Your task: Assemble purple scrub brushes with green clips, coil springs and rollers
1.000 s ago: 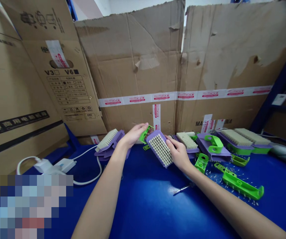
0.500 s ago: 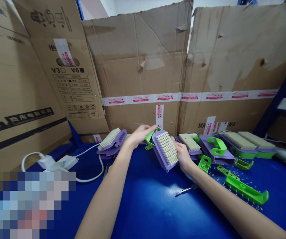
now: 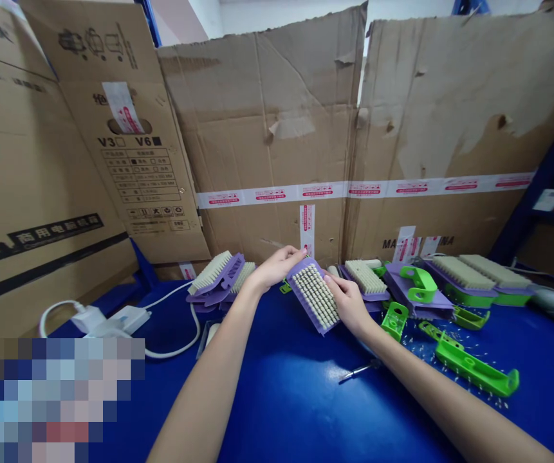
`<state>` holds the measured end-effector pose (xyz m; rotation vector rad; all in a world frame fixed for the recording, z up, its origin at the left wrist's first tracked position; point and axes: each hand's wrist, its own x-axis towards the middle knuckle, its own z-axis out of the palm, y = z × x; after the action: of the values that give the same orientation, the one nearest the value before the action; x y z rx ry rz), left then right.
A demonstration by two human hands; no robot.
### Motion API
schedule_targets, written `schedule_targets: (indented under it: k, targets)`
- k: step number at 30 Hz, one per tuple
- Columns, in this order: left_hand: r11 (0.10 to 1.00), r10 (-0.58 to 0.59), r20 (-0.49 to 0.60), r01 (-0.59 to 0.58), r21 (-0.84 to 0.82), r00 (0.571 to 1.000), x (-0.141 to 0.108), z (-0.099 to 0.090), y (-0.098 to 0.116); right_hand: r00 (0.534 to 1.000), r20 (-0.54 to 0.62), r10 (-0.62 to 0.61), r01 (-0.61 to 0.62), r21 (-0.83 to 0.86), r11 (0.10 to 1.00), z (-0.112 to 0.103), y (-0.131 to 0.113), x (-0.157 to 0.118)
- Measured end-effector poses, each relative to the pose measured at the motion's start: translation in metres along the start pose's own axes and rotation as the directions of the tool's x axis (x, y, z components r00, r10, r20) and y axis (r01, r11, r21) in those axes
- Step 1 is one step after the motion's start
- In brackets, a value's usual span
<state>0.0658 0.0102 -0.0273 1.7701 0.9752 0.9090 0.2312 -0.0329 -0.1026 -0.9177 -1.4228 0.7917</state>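
Note:
A purple brush head (image 3: 316,294) with rows of cream bristles is held tilted above the blue table, its bristles facing me. My right hand (image 3: 349,299) is closed round its right edge. My left hand (image 3: 281,265) is closed at the brush head's upper left corner, on a green handle that is now mostly hidden behind the brush head. Only a sliver of green shows by the left fingertips. Below the right wrist lies a screwdriver (image 3: 358,371) with a metal shaft, its far end hidden by the forearm.
Purple brush heads (image 3: 213,276) are stacked at left. At right stand brushes with green handles (image 3: 464,276), loose green handles (image 3: 479,366) and many small scattered screws. A white power strip (image 3: 122,319) with cables lies left. Cardboard walls (image 3: 267,141) close off the back.
The green handle at my left hand has gone behind the brush head. The brush head has shifted slightly left, and my left fingers have come up against its top edge.

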Motion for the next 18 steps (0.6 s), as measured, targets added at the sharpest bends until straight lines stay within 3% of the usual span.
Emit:
schedule_targets:
  k: [9, 18]
  targets:
    - [0.994, 0.091, 0.032, -0.089, -0.056, 0.995, 0.001, -0.001, -0.004, 0.99, -0.046, -0.136, 0.113, -0.338, 0.934, 0.0, -0.005, -0.001]
    - [0.993, 0.086, -0.079, -0.092, -0.071, 0.993, 0.005, 0.002, -0.015, 0.99, 0.103, -0.1, 0.131, -0.377, 0.917, 0.001, -0.007, 0.003]
